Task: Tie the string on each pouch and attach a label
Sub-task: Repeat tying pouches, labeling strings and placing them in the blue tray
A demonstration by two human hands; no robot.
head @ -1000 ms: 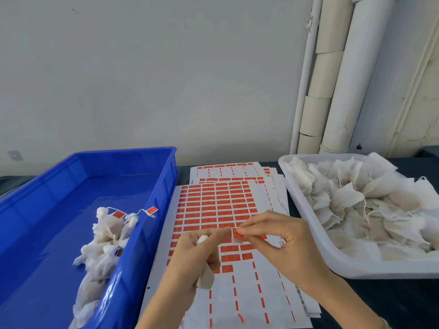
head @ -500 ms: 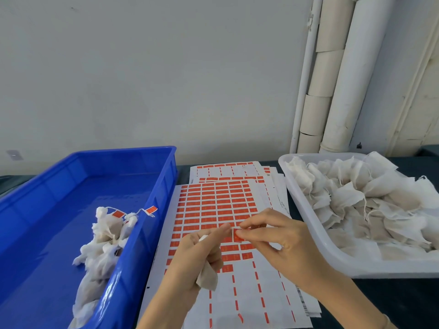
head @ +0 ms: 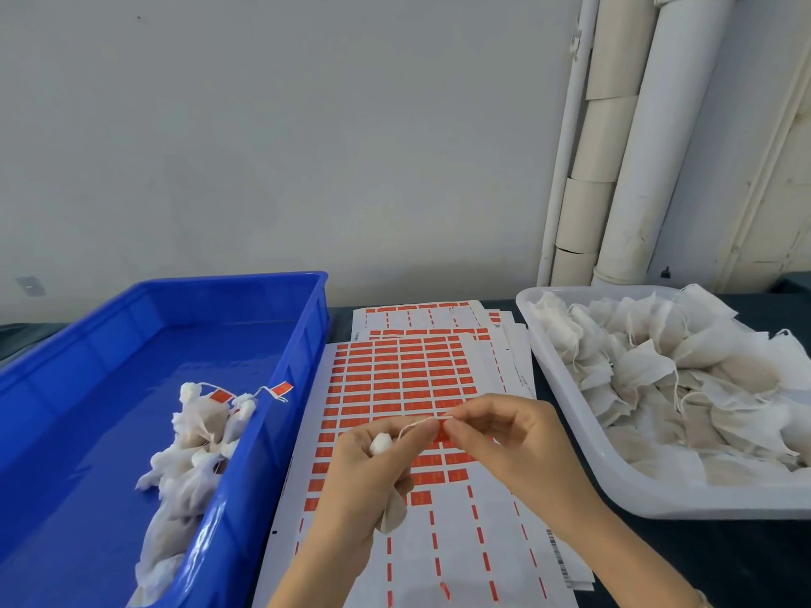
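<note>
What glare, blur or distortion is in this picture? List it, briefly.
Head view: white glare streaks on the blue bin's near rim; wide-angle bending of the pipes at right; soft, even light, faint shadows; label sheet print too blurred to read; the string between left hand and right hand shows clearly.

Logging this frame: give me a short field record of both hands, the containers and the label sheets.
left hand: grips a small white fabric pouch
right hand: pinches the thin white string running from that pouch
blue plastic bin: left side; holds tied pouches carrying orange tags
translucent white tray: right side; piled with loose pouches
white sheets of orange labels: between the containers, lower rows peeled
</note>
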